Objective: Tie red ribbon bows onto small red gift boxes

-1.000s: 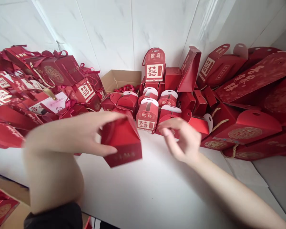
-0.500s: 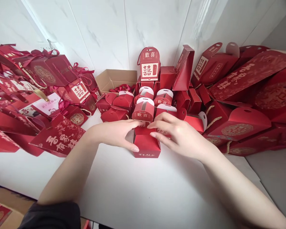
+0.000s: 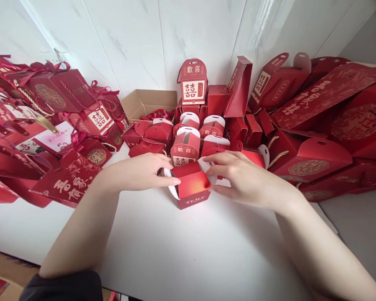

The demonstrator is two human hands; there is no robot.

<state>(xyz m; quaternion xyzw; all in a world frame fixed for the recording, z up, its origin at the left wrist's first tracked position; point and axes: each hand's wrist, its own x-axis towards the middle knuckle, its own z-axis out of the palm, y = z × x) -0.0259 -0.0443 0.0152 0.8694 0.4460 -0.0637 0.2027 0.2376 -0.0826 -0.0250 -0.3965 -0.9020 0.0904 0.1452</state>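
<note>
Red, glossy cardboard forms the small rectangular box with white-lined side flaps (image 3: 192, 186) that sits on the white counter (image 3: 188, 246), between the person's two bare hands. Its flaps stand splayed out at the left and right, and pale lettering runs along its near face. The left hand (image 3: 141, 172) is partly open, thumb and fingers parted, touching the box at the left flap. The right hand (image 3: 244, 177) is also partly open, its curved, spread fingers touching the right flap. A dark sleeve (image 3: 64, 287) covers part of the left arm.

Just behind the box is a small red gift box with a rounded white-lined top and white label (image 3: 185, 148), among similar boxes. Farther back, a red arched-top box with a white label (image 3: 194, 85) stands upright on other red boxes, and an open brown cardboard carton (image 3: 132, 108) holds dark red ribbon (image 3: 159, 115). To the left lies a pile of red boxes with ribbons and cords (image 3: 78, 91); to the right, larger red boxes with gold medallions (image 3: 310, 163) are stacked near the pale marbled wall (image 3: 131, 42).
</note>
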